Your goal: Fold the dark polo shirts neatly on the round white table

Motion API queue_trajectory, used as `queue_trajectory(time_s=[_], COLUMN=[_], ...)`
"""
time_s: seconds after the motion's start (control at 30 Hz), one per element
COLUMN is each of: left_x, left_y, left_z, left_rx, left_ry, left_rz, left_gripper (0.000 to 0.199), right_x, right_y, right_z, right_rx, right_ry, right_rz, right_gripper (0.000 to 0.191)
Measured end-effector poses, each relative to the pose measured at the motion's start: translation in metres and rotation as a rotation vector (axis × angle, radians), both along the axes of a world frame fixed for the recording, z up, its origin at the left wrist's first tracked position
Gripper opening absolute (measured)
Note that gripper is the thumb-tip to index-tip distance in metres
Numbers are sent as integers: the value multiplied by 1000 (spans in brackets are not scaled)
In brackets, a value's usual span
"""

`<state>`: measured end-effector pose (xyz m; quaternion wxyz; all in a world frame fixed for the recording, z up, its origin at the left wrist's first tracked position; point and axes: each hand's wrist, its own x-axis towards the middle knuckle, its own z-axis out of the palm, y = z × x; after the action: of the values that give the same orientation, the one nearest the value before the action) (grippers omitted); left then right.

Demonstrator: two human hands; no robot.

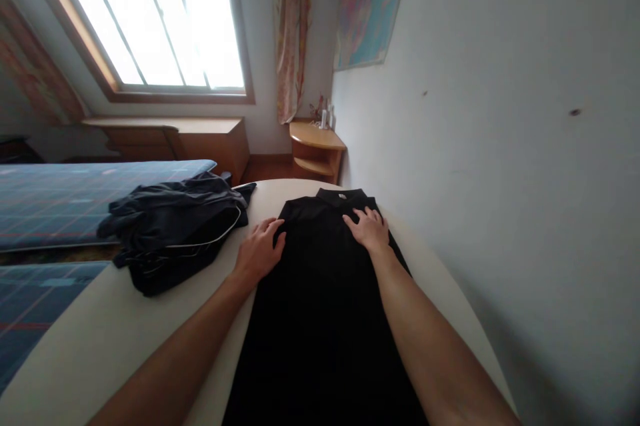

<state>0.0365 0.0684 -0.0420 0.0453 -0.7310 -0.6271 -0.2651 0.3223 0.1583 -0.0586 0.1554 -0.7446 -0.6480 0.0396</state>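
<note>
A black collared shirt (320,299) lies spread out on the pale round table, its collar at the far end and a small light label inside the neck. My left hand (259,249) rests at the shirt's left edge below the shoulder, fingers apart and touching the cloth. Across from it, my right hand (369,229) lies on the upper right of the shirt with its fingers spread. Neither hand grips anything. The shirt's lower end runs out of view toward me, and no sleeves show spread outward.
A rumpled pile of dark clothes (175,226) with white piping sits at the left on the table (100,353). Beyond it is a blue plaid mattress (55,203). The white wall (525,179) stands close on the right. A corner shelf (317,136) stands behind the table.
</note>
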Motion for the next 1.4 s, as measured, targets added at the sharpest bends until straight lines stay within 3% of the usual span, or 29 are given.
queue_trajectory(time_s=[0.13, 0.3, 0.43, 0.5, 0.67, 0.73, 0.87, 0.97, 1.23, 1.4], left_x=[0, -3, -7, -6, 4, 8, 8, 3, 14, 16], left_y=[1, 5, 6, 6, -4, -8, -3, 4, -5, -5], left_z=[-8, -6, -2, 0, 5, 7, 5, 0, 5, 8], left_rx=[-86, -102, -116, -78, 34, 42, 18, -55, -192, -302], left_ry=[44, -19, -43, -64, -62, -135, -404, -463, 1, -65], left_rz=[23, 100, 188, 128, -173, -223, -98, 22, 172, 246], left_gripper=[46, 51, 40, 31, 26, 24, 24, 24, 33, 30], right_x=[0, -1, 0, 0, -4, -4, -2, -1, -1, -1], right_y=[0, -5, -5, -5, -3, -2, 1, 2, 0, 0], right_z=[0, 0, 1, 1, -2, -4, -7, -8, -7, -6], right_rx=[-43, 102, 192, 221, 247, 246, 247, 250, 236, 233], right_ry=[-3, 63, 107, 112, 87, 86, 103, 112, 110, 109], right_rz=[18, 40, 67, 94, 178, 191, 203, 212, 225, 224], right_gripper=[64, 51, 45, 43, 39, 37, 35, 34, 32, 31])
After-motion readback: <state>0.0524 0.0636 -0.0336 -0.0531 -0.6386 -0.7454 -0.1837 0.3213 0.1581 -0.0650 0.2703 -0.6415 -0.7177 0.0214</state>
